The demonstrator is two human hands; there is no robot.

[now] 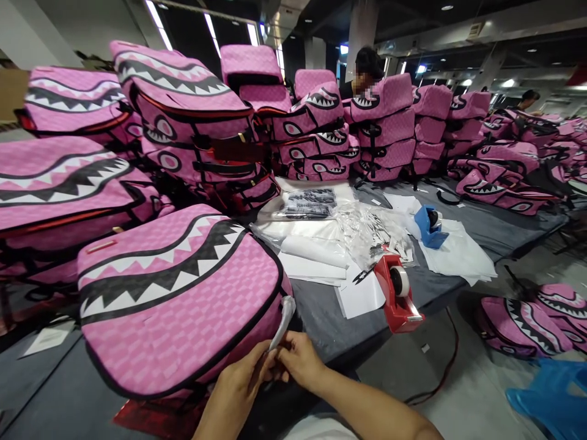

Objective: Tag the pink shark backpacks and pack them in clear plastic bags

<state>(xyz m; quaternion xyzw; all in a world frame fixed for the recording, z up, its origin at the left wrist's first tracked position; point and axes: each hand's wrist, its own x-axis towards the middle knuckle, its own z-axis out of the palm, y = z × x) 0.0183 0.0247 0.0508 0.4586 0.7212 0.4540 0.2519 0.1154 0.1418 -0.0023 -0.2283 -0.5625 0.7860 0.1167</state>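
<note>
Pink shark-mouth backpack point(178, 299), checkered, black-trimmed.

backpack point(183, 299): pink quilted cloth, matt
strip point(283, 319) in both hands: clear glossy plastic film
tape dispenser point(395, 292): red smooth plastic
table point(321, 318): grey matt cloth
sheets point(458, 253): white paper

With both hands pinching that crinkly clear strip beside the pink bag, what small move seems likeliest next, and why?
Probably pulling the twisted clear plastic strip straight: the left hand and right hand both pinch its lower end, while its upper end curls against the pink shark-mouth backpack. What the strip is for is unclear.
</note>
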